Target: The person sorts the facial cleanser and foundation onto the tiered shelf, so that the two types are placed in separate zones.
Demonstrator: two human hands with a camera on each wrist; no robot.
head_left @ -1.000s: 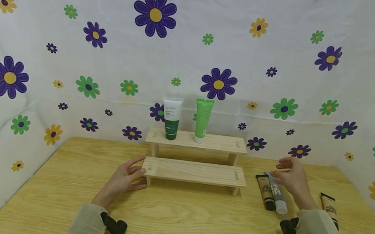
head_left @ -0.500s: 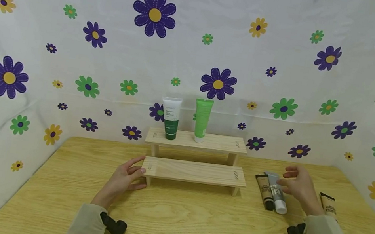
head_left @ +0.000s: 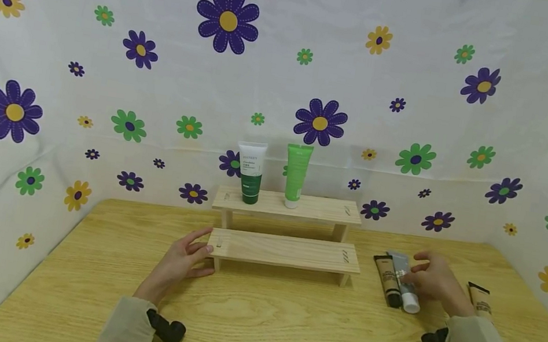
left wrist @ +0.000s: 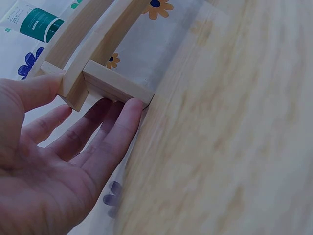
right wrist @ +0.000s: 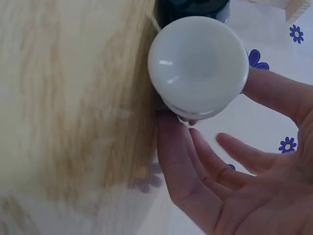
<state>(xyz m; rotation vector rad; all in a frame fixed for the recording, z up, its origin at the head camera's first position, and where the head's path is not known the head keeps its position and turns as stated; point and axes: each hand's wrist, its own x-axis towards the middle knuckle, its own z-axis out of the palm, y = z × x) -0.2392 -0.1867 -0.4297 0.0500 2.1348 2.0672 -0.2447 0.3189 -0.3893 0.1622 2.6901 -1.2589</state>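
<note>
Shelf (head_left: pixel 284 251) edge in left grip (head_left: pixel 183 257); right grip (head_left: pixel 437 283) spans grey tube (head_left: pixel 400 264); tabletop (head_left: pixel 284 324) foreground.

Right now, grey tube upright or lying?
Lying: grey tube stretches along the table, white cap toward the person, right hand at its side.

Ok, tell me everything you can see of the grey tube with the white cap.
The grey tube looks like soft plastic, with a flat crimped end, blurred pale lettering and a smooth round white cap, on. It lies on the wood-grain table right of the wooden stand, slanting, cap end nearest the person. The tan tube lies close along its left side; whether they touch is unclear. The right hand has its thumb and fingers around it; whether they grip is hidden.
</note>
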